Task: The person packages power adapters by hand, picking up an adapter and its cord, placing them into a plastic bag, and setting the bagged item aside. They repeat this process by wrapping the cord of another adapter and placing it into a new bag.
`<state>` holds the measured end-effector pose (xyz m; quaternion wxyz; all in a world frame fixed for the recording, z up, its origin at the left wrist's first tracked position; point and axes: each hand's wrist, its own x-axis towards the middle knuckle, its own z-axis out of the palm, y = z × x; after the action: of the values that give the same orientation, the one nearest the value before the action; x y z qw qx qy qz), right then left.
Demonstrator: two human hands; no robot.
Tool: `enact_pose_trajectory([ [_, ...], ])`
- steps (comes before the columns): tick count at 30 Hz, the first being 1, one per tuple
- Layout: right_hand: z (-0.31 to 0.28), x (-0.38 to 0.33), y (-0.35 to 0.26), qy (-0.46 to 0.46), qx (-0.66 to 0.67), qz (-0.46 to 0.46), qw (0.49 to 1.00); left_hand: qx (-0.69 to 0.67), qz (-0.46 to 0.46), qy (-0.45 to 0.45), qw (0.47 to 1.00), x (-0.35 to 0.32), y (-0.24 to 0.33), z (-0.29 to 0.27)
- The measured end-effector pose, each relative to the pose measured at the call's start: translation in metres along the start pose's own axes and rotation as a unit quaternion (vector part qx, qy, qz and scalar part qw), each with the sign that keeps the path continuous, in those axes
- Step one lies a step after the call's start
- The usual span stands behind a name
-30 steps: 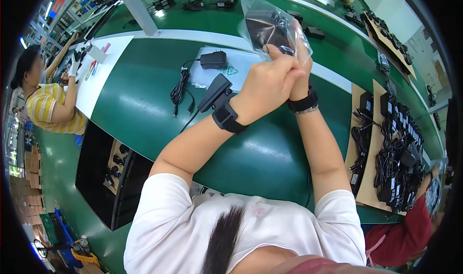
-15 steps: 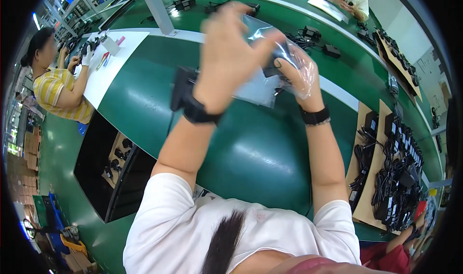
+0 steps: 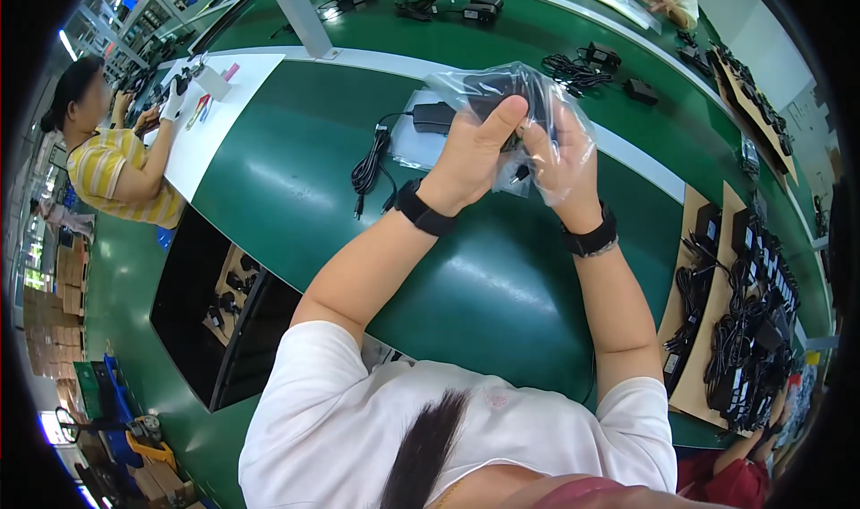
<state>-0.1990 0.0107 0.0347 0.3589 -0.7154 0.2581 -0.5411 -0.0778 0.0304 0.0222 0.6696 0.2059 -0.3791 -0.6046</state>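
Grasps a clear plastic bag [image 3: 557, 97] and dark item [image 3: 511, 86] between fingers [image 3: 506, 119] of left hand [image 3: 468, 155] and right hand [image 3: 568, 164], likely for two-sided steadiness above the green counter [image 3: 305, 142].

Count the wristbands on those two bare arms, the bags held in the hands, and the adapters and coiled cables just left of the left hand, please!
Black fabric wristbands: 2
Crinkled clear plastic bag: 1
Black box-shaped adapter: 1
Black coiled cable: 1
Total: 5
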Motion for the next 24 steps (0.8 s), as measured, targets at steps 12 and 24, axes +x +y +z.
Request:
enact_pose_trajectory([
  [12, -0.009, -0.001, 0.047, -0.237, -0.112, -0.023, 0.965, -0.067, -0.095, 0.14, 0.983, -0.013, -0.008, -0.044],
  [24, 0.015, -0.037, 0.043, -0.011, -0.1, 0.023, 0.995, -0.114, -0.059, 0.216, 0.968, -0.014, 0.006, -0.045],
])
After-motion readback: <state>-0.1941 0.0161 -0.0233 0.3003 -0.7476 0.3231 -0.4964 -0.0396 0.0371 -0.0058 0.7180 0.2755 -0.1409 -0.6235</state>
